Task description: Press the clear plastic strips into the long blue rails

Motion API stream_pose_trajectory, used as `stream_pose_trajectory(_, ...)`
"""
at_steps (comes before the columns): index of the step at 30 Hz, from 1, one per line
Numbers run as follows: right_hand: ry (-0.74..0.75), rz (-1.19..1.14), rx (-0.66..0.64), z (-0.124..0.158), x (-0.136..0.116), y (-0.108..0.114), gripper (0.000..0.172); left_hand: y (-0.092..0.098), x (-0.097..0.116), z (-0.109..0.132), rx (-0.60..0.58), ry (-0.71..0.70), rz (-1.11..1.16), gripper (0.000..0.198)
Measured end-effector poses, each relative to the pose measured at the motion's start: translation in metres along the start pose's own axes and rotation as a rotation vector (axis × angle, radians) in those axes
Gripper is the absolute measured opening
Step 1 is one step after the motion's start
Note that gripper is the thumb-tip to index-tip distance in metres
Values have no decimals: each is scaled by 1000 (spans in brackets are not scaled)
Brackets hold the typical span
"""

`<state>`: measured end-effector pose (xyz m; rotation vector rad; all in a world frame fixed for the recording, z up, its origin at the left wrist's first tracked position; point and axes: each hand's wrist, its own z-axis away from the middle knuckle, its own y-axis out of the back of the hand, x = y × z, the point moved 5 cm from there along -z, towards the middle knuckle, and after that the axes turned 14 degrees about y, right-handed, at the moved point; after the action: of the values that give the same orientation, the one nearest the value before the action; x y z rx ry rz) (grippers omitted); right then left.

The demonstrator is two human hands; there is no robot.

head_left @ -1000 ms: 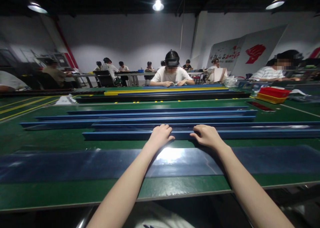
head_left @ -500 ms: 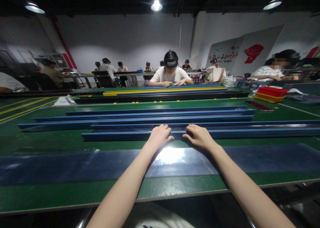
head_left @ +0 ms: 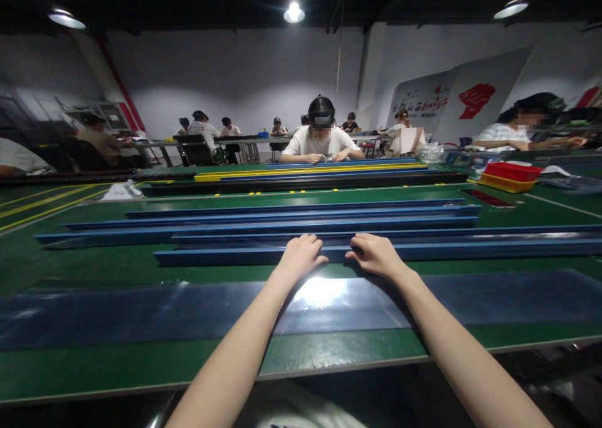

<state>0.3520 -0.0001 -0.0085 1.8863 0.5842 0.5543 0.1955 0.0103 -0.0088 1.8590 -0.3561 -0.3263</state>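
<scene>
The nearest long blue channel strip (head_left: 226, 257) lies crosswise on the green table, and both my hands hold it near its middle. My left hand (head_left: 303, 254) has its fingers hooked over the strip, with the thumb along the near side pointing inward. A short gap away, my right hand (head_left: 374, 254) curls over the same strip, its thumb on the near side too. The fingertips of both hands are partly hidden. Between my forearms and the strip, a long clear bluish plastic sheet (head_left: 141, 312) lies flat on the table.
More blue strips (head_left: 226, 223) lie parallel behind. Farther off are a black strip (head_left: 305, 183) and yellow strips (head_left: 244, 174). A phone (head_left: 486, 198) and a red bin (head_left: 512, 171) stand right. A person (head_left: 322, 141) sits opposite. The table's front edge (head_left: 338, 371) runs under my forearms.
My hands keep their hold on the blue channel strip almost unmoved. The hand of the person at the far right has shifted further right.
</scene>
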Motion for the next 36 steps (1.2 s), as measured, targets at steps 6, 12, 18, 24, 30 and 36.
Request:
stream_pose_trajectory(6,-38,18,-44,2,5,3,25,5,0,1,6,-1,15,25)
stream_pose_trajectory(12,-85,44,-53,11,14,6,24,5,-1,1,8,-7,30,24)
stream_pose_trajectory(18,-93,19,-49,12,13,6,23,4,0,1,0,-11,49,20)
stream_pose_trajectory(24,-83,-15,-45,12,11,4,25,3,1,1,8,-18,41,19)
stream_pose_trajectory(30,-64,-19,-82,11,9,-1,26,2,3,0,-11,-11,43,17)
stream_pose_trajectory(36,-66,-47,-74,10,9,0,26,3,3,1,-6,-13,40,17)
